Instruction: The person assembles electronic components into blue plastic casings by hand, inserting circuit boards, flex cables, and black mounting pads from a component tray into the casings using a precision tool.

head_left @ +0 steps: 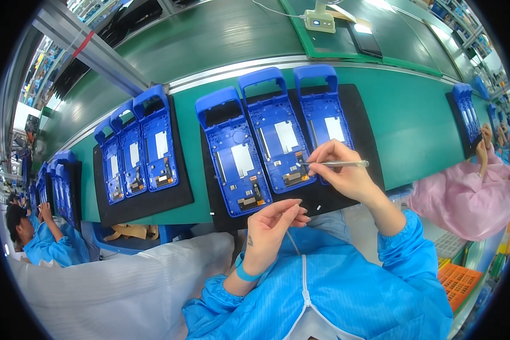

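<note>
My right hand [350, 180] grips slim metal tweezers [348, 164] between thumb and fingers. Their tip points left, over the lower part of the middle blue plastic housing [262, 122], by a small dark flex cable; whether it touches cannot be told. My left hand [266, 233] is in a pinch just below the left blue housing [216, 139]; anything between its fingertips is too small to make out. A third blue housing [314, 105] lies to the right, partly behind my right hand. All three have handle-like loops, silver plates inside, and lie on a black mat [360, 122].
Another black mat [178, 198] with several blue housings [156, 139] lies left on the green bench [402, 130]. Small white bits [318, 207] lie near the mat's front edge. Behind is a metal rail [238, 69]. Co-workers sit left [59, 243] and right [464, 198].
</note>
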{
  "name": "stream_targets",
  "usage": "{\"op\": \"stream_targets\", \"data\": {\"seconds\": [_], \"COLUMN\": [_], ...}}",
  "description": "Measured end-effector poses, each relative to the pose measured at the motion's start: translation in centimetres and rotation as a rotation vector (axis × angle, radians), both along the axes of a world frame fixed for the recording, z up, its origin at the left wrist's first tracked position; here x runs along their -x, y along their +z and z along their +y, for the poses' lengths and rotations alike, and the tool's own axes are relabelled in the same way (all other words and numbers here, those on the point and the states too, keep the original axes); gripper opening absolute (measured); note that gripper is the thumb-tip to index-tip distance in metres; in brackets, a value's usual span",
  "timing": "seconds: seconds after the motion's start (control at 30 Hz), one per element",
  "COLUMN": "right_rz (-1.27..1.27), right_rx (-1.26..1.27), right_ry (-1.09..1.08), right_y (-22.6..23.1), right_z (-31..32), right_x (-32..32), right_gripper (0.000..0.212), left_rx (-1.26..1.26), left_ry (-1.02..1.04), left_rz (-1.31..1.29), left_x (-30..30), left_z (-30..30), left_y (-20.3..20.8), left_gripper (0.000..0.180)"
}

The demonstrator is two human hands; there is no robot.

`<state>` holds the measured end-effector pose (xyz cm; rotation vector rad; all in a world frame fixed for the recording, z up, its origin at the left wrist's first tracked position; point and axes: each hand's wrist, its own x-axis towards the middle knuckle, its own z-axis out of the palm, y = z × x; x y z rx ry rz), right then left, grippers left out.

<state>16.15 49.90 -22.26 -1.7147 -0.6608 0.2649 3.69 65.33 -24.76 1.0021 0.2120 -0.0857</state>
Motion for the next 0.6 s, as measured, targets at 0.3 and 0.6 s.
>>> {"op": "stream_targets", "data": {"seconds": [0.3,0.6], "right_rz": [0.102,0.099], "right_rx": [-0.129,-0.093], "right_ry": [-0.016,-0.044], "right_y": [0.4,0.2], "right_z": [-1.5,-4.4], "right_x": [0.4,0.8], "right_gripper": [0.011,0.011], "left_rx": [0.046,0.025], "left_ry": [-0.009,-0.098], "left_rz": [-0.023,-0.032], "left_x": [-0.6,-1.1], "left_z": [-0.7,-1.9], "left_y": [0.5,0.5], "left_gripper": [0.025,0.024]}}
